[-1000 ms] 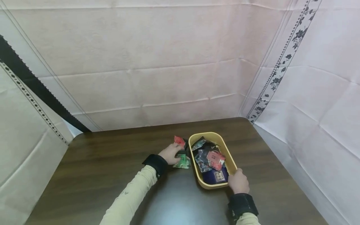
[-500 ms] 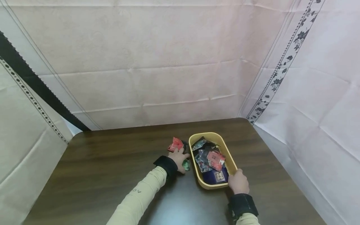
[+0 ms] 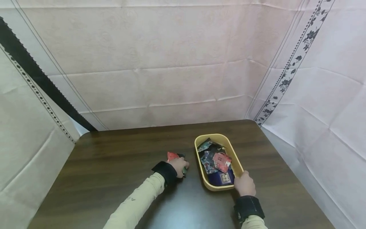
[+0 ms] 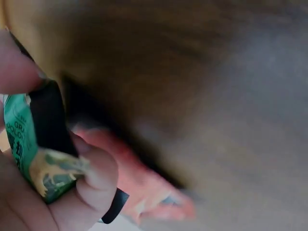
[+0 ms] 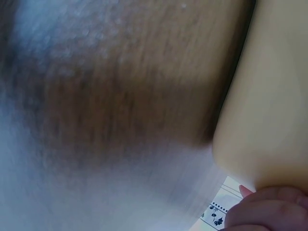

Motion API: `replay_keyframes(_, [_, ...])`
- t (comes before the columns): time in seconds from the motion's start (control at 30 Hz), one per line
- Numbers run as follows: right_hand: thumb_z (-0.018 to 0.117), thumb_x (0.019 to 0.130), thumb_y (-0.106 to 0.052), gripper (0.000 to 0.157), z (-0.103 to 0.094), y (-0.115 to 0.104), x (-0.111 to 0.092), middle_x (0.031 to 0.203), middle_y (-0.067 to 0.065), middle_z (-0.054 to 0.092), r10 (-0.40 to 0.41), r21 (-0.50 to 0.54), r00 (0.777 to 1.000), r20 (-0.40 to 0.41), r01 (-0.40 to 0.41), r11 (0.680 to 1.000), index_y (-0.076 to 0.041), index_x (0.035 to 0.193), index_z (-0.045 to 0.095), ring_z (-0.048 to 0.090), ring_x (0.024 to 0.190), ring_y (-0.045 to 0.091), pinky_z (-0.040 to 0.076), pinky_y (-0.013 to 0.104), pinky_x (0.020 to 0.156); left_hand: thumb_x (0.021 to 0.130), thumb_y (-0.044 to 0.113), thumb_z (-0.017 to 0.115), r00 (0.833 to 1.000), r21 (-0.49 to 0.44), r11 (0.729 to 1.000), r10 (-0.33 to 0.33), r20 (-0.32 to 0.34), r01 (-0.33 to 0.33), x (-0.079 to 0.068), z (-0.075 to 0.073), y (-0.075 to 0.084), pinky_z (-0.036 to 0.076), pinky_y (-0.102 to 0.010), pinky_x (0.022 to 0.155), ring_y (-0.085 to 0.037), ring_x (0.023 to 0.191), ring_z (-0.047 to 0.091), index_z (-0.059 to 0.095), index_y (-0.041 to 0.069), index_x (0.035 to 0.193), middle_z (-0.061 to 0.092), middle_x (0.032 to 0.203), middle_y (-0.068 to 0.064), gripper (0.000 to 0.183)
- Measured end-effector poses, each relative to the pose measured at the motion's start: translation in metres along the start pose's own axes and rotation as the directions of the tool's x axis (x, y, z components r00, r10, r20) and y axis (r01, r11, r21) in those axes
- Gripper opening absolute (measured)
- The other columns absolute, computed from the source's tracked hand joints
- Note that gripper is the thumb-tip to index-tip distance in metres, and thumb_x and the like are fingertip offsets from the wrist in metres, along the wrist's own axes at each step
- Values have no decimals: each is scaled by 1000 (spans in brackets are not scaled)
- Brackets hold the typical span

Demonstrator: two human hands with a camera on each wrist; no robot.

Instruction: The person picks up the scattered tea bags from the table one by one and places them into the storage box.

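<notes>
My left hand (image 3: 178,166) is over the table, left of the yellow basket (image 3: 235,159). In the left wrist view its thumb and fingers curl round a small green packet (image 4: 20,127) with printed lettering. A red packet (image 4: 139,180) shows beyond the fingers, with dark packet edges beside it; whether the hand grips this one too I cannot tell. My right hand (image 3: 245,184) grips the near right corner of the basket. Inside lie several small packets, among them a red one (image 3: 221,162) on top and a dark blue one (image 3: 219,179) at the near end.
The dark wooden table (image 3: 120,159) reaches back to a pale cloth hanging (image 3: 160,63). More cloth with a floral border (image 3: 274,95) hangs on the right. A black strip (image 3: 43,79) crosses the cloth on the left.
My left hand has moved from spread over the packets beside the basket to gripping the green packet. The red packet has shifted left and nearer. My right hand keeps its hold on the basket.
</notes>
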State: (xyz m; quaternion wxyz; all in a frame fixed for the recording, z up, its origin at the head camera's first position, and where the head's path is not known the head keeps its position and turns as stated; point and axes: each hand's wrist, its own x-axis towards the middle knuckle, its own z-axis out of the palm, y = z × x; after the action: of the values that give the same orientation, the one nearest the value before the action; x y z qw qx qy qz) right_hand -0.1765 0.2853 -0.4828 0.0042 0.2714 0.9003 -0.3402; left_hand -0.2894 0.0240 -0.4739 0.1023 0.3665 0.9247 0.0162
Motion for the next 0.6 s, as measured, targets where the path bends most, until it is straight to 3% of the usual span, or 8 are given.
replay_keyframes(0.17, [42,86,-14,42,0,0,0,106,37,50,4,-1,1000,-3,-4,1000,11,119,35,53,89,48,43,56,70,64,5,73,999,-101,995,22,-46,-26,-4,-20,-2,37,-24,55,-13,67,45,52,16,78,44,78,0,27])
replay_keyframes(0.33, [42,86,-14,44,-1,0,0,107,37,49,18,0,1000,-4,-18,1000,11,121,34,53,90,47,43,56,71,65,5,72,995,-125,990,51,-83,-62,4,-38,6,38,-23,56,-14,67,46,52,16,83,43,81,-1,29])
replay_keyframes(0.47, [42,86,-15,44,-1,-1,0,108,37,49,18,2,1000,-6,-18,1000,11,121,34,52,91,48,43,56,71,69,9,71,995,-140,989,43,-88,-55,18,-52,22,41,-25,60,-17,75,48,55,19,97,45,97,-5,34])
replay_keyframes(0.6, [43,86,-15,45,0,-3,-2,109,38,48,21,3,1000,0,-21,1000,10,122,34,52,92,48,42,56,72,72,16,72,995,-183,980,57,-86,-72,31,-67,47,43,-27,64,-20,89,46,52,24,112,39,114,-7,46])
